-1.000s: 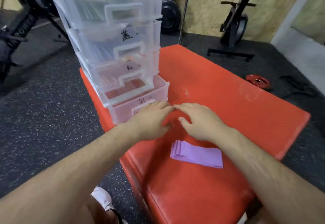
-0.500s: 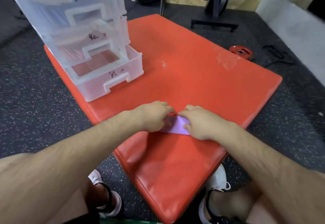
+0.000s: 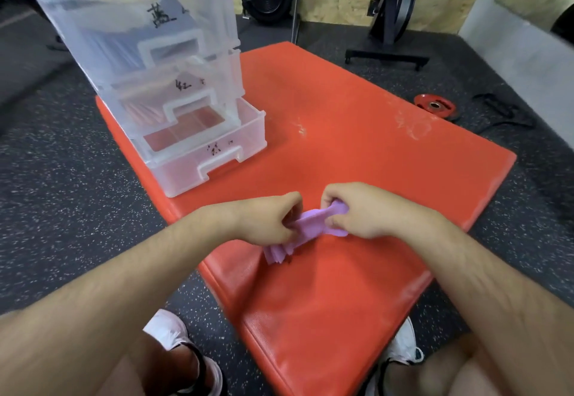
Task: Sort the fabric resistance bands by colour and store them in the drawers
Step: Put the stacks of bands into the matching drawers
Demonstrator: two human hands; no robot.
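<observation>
Near mat [image 3: 357,153] front edge, hands grip purple bands [image 3: 306,229].

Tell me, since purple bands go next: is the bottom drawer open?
Open: the bottom drawer juts out beyond the drawers above, its inside exposed.

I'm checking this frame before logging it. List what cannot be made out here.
- Purple bands, head view: the left hand and right hand cover much of the bundle, so the count is unclear.
- Drawer unit: its top is cut off by the upper edge.
- Handwritten drawer labels: too small and blurred to read.
- Upper drawers' contents: frosted plastic hides them.
- Open bottom drawer: its back lies under the unit.
</observation>
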